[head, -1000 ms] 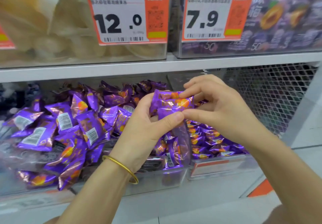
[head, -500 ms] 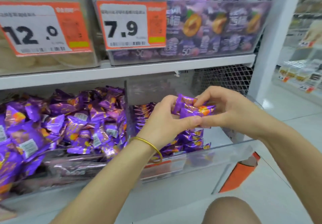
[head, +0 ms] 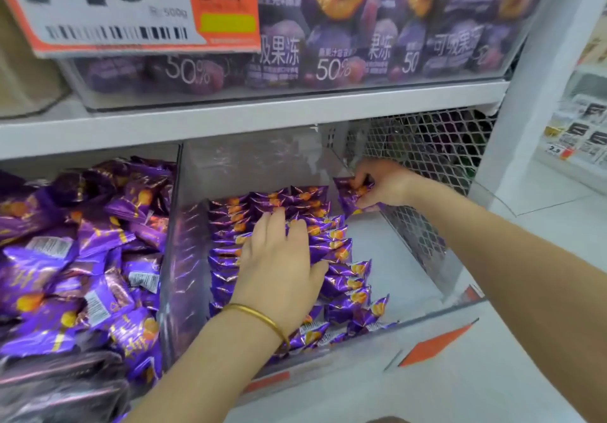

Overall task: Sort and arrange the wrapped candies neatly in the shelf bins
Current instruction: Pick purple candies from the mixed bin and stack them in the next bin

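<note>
Head view, lower tier of the shelf point(head: 295, 110). Two compartments are visible. On the left is a loose heap point(head: 82, 258) of purple foil-wrapped candies, lying every which way, some barcode-side up. On the right is a clear bin point(head: 394, 258) partly filled, with bare floor along its right side next to the wire mesh point(head: 427, 153). Inside the bin are rows point(head: 341, 251) of the same candies, set on edge and overlapping like shingles from the back wall toward the front lip. Left grip point(head: 279, 268): fingers laid out flat on top of the rows, pressing them, holding nothing. Right grip point(head: 387, 186): at the back right corner of the bin, fingers and thumb pinched round a small bunch point(head: 351, 195) of candies, just beside the end of the back row; whether the bunch touches that row cannot be told. Handling judgement: the pieces look light, with a firmer core inside a thin, glossy wrapper that is probably slick and crinkles easily. The crimped end fins are floppy, so a pinch across the plump middle should hold better than one on a fin. A standing row likely topples or fans out if bumped, hence a flat palm as a stop. Several can be carried at once if squeezed face to face. Bangle point(head: 262, 317) on the left wrist sits just above the front candies and could snag a wrapper.
</note>
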Demonstrator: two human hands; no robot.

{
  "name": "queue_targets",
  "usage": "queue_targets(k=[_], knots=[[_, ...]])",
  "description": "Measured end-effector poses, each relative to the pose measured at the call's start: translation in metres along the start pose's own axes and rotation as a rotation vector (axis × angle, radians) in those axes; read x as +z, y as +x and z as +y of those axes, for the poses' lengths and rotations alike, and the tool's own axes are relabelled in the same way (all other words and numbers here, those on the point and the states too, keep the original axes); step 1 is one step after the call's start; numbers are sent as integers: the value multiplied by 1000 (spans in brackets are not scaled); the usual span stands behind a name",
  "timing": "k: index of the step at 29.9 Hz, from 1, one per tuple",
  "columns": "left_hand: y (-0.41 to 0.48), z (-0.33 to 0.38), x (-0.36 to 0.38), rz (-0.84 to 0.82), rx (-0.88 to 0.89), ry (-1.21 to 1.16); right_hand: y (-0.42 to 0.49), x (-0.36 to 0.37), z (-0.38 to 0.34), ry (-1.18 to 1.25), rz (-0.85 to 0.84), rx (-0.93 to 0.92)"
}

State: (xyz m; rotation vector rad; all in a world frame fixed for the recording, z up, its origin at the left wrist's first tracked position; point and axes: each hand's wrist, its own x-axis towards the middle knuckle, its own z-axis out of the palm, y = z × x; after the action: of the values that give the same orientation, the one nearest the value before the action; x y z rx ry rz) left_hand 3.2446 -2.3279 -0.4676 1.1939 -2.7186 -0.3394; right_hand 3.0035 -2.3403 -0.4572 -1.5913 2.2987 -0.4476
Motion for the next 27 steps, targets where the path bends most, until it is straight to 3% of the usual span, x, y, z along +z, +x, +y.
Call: queue_targets(k=[3, 8, 14, 20, 27], knots=[[-2, -7, 3, -7, -10, 6, 11, 14, 9, 157, -42, -9], [-4, -4, 3, -14, 6, -23, 16, 30, 15, 195, -4, -41], [-3, -2, 5, -23, 8, -57, 14, 39, 18, -94, 49, -10], [-3, -1, 5, -39, 3, -83, 16, 50, 6, 75, 177, 98], [-5, 1, -3, -7, 19, -167, 15, 47, 6, 93, 150, 89]])
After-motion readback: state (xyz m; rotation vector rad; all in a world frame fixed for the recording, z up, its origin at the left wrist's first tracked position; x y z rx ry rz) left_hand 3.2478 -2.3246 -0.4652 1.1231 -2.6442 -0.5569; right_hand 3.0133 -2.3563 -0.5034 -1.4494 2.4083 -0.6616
